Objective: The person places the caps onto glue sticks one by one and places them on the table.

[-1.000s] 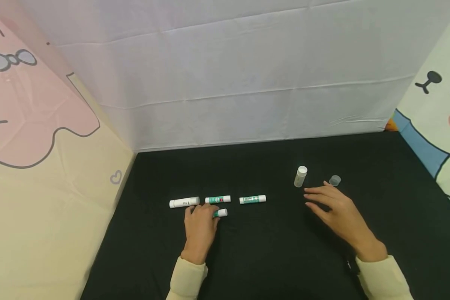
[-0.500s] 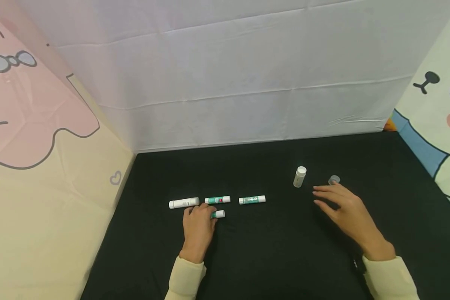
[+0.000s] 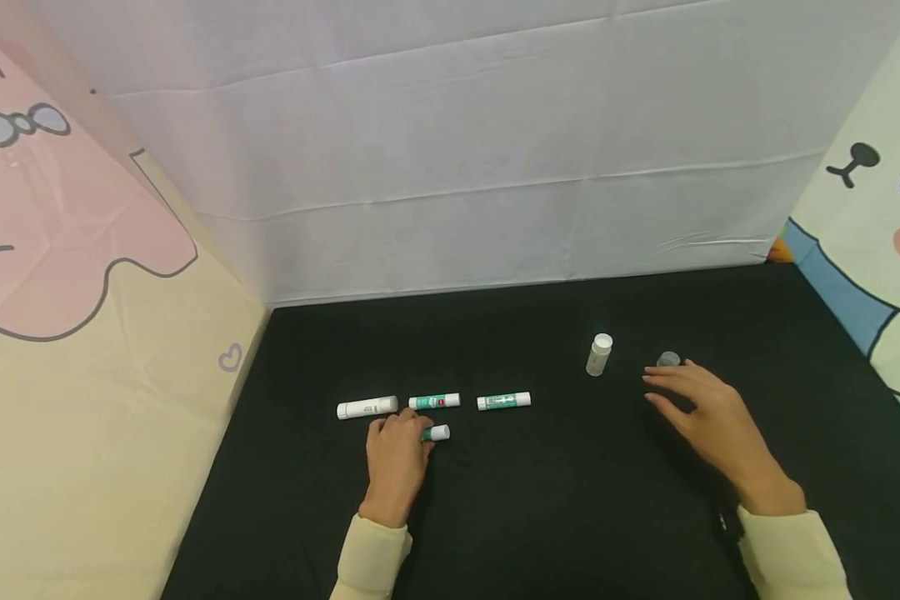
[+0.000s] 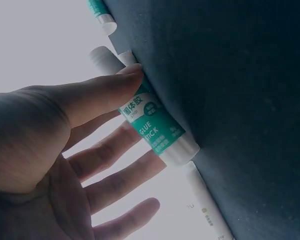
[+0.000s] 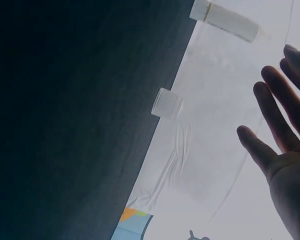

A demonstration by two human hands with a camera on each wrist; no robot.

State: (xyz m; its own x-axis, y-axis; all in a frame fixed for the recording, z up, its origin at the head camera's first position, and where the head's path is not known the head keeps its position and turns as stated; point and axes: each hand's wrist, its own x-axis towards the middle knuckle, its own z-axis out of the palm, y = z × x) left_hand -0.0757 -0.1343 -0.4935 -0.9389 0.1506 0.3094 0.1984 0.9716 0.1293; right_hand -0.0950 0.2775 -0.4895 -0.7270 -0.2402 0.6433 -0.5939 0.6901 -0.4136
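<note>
My left hand [image 3: 396, 462] pinches a green-and-white glue stick [image 4: 157, 127] between thumb and fingers, low over the black cloth; in the head view only its white end shows past the fingers. Just beyond lie a white glue stick [image 3: 367, 407] and a second green glue stick [image 3: 434, 401]. On the right, my right hand [image 3: 708, 417] hovers with nothing in it, fingers spread and slightly bent. Its fingertips are close to a small clear cap [image 3: 668, 358], seen also as a translucent cap [image 5: 167, 103] in the right wrist view. An uncapped white tube [image 3: 599, 355] stands upright left of that cap.
Another green glue stick [image 3: 503, 401] lies mid-table, between the two hands. A white sheet [image 3: 450, 167] hangs behind the black cloth [image 3: 510, 517]. Cartoon-printed fabric [image 3: 82, 400] rises along the left side, with more printed fabric [image 3: 862, 242] at the right.
My right hand has drifted right, away from the upright tube and over toward the clear cap. The left hand keeps its grip on the glue stick, nearly in place.
</note>
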